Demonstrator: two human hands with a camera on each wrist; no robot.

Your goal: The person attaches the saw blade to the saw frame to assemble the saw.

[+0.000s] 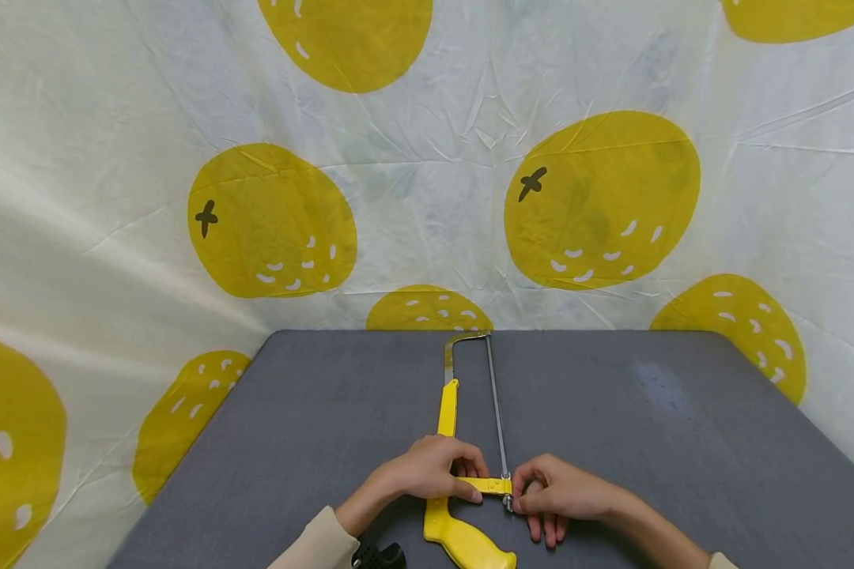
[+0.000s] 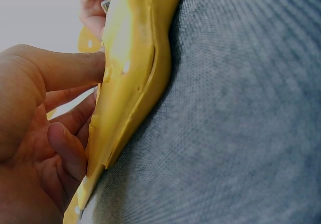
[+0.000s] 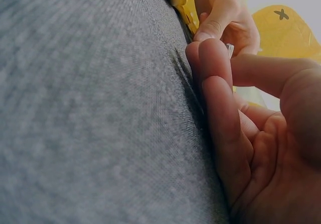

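A hacksaw with a yellow handle [image 1: 470, 544] lies flat on the table, its thin grey blade [image 1: 496, 403] stretching away to the far edge. My left hand [image 1: 437, 470] holds the saw's yellow frame just ahead of the handle, thumb and fingers around the short crossbar [image 1: 487, 485]. At the near end of the blade, a small metal tension nut [image 1: 508, 503] sticks out of that crossbar. Thumb and forefinger of my right hand [image 1: 565, 491] pinch this nut, and its other fingers rest low by the tabletop. In the left wrist view the yellow handle [image 2: 135, 53] hides part of the right hand.
The grey cloth-covered table [image 1: 648, 442] reaches back to a white curtain [image 1: 427, 213] printed with yellow fruit, which also hangs along the left side. A black object [image 1: 380, 556] sits by the left sleeve at the near edge of view.
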